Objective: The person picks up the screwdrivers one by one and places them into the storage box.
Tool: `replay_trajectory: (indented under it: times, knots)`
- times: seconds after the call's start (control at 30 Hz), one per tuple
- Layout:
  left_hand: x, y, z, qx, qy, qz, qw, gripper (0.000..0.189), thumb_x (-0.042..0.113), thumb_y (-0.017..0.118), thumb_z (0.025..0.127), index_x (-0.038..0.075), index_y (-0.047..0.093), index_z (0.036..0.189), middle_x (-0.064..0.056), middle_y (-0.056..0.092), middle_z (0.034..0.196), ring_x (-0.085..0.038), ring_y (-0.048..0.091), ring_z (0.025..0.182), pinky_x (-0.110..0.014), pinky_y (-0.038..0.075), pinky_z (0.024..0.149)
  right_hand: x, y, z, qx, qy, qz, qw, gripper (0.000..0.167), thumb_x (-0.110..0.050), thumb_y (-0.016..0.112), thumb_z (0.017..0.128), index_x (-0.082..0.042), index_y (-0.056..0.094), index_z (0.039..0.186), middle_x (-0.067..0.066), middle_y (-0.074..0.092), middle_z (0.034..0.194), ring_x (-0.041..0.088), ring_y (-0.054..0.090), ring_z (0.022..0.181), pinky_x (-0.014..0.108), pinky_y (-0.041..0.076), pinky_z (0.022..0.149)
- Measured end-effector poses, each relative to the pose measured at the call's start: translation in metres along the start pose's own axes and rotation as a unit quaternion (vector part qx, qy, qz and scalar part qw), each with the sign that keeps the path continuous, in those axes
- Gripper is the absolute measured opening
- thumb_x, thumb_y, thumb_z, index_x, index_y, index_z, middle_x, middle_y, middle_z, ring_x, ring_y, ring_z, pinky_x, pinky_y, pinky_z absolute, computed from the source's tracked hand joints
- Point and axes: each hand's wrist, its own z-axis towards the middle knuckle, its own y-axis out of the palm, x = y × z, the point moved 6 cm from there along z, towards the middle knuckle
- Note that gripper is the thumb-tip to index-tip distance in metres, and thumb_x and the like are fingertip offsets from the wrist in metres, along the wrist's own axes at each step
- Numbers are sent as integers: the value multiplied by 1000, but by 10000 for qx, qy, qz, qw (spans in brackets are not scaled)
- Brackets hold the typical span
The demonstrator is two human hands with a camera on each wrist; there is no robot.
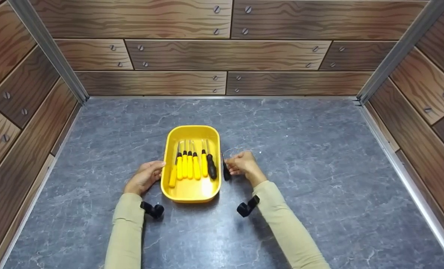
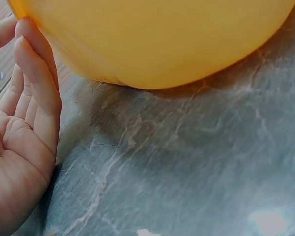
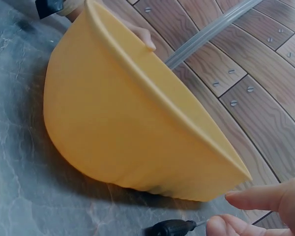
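Note:
A yellow tub (image 1: 192,194) stands on the grey marbled surface. Inside it lie several screwdrivers (image 1: 190,166), mostly yellow-handled, one with a black handle (image 1: 211,168). At the tub's left side, my left hand (image 1: 145,177) pinches the rim, its thumb over the edge. On the right, outside the tub, is another black-handled screwdriver (image 1: 226,172). My right hand (image 1: 244,166) has its fingertips at that screwdriver's shaft and appears to pinch it. In the right wrist view its black handle (image 3: 172,227) points away from the fingers (image 3: 221,226); another digit stands clear above.
Wood-patterned panels (image 1: 222,55) form the back and side walls, with metal strips at the corners. A black camera mount sits on each wrist (image 1: 152,210). The grey surface (image 1: 311,149) stretches out around the tub.

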Motion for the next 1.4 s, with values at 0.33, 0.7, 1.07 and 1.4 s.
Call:
replay_trajectory:
  times: [0.33,0.7,1.07,1.4]
  knots:
    - [0,-2,0,22,11,20,10000,24,7,49,96,13,68,84,6,71,76,-2,63,69,-15,53,67,4,-3,2,81,70,-94,9999,8,-2,68,84,2,63,87,1,61,56,7,55,43,18,53,46]
    - [1,-1,-2,-45,9,-23,10000,23,7,48,96,13,67,84,7,70,77,-2,63,71,-15,54,69,15,0,5,309,261,-881,9953,25,-5,76,78,-7,55,66,1,56,51,7,53,39,19,51,42]
    - [0,-2,-1,41,6,-11,10000,22,7,50,96,15,67,83,8,69,75,-1,63,69,-14,53,66,15,2,10,691,372,-1519,9853,35,-12,85,70,-9,51,64,0,55,49,8,53,38,21,53,43]
    - [-1,-3,0,54,-23,-3,10000,20,7,50,96,14,66,85,7,69,76,-2,63,69,-14,53,68,15,4,15,891,353,-1949,9761,39,-13,88,65,-8,49,62,-1,51,43,7,50,32,21,50,39]
